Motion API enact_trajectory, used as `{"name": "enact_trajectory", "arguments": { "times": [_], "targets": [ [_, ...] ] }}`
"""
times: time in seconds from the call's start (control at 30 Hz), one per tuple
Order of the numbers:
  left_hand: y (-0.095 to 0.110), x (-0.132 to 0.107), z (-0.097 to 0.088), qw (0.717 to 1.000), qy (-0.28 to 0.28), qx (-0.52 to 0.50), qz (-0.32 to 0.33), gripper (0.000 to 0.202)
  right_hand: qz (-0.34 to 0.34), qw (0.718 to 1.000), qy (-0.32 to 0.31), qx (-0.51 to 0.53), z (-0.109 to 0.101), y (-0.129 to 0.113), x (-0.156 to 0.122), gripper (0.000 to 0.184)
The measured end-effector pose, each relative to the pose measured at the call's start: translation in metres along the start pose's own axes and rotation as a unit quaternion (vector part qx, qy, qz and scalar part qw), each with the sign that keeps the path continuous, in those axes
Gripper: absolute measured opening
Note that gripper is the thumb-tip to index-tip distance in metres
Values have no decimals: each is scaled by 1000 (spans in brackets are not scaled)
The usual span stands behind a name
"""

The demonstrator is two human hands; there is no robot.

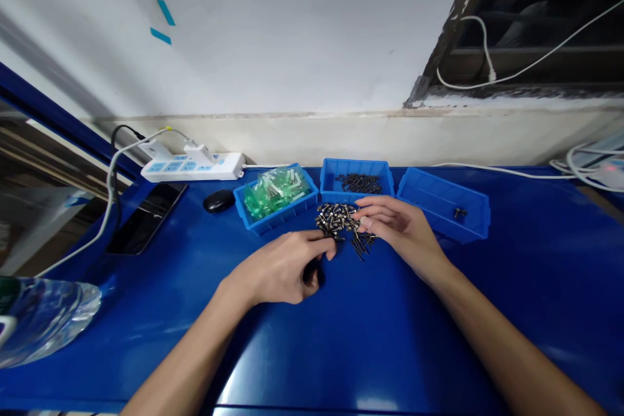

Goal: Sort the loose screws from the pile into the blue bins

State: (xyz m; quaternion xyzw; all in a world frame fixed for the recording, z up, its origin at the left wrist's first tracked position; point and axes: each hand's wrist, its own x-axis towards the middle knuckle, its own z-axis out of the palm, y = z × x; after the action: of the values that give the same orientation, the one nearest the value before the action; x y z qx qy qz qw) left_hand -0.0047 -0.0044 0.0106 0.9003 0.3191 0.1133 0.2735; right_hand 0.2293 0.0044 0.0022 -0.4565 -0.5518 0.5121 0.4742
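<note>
Screws [336, 216] are lying in a loose pile on the blue table [341, 331], in front of the middle box [341, 197]. The left hand [285, 266] is resting with fingers curled, its index finger at the pile's near edge. The right hand [404, 227] is hanging over the pile's right side, thumb and fingertips close together; whether either hand is gripping a screw, I cannot tell. The left box [285, 216] is holding green bags [277, 190].
</note>
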Motion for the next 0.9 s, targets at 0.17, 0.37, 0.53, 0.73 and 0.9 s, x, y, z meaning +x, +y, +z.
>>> {"name": "enact_trajectory", "arguments": {
  "times": [0.17,0.37,0.53,0.73,0.9],
  "targets": [
    [-3,3,7,998,59,16,26,27,-9,1000,-5,-6,-1,2,0,25],
    [-1,3,3,997,41,45,37,24,-11,1000,-10,-25,-2,2,1,25],
    [-5,4,5,997,61,35,37,25,-7,1000,-13,-26,-3,4,1,25],
    [-8,4,8,980,191,-47,26,11,-38,993,-38,-105,5,8,-5,23],
    [-7,6,13,967,238,-79,37,11,-11,987,-126,-104,9,4,-7,17]
  ]
}}
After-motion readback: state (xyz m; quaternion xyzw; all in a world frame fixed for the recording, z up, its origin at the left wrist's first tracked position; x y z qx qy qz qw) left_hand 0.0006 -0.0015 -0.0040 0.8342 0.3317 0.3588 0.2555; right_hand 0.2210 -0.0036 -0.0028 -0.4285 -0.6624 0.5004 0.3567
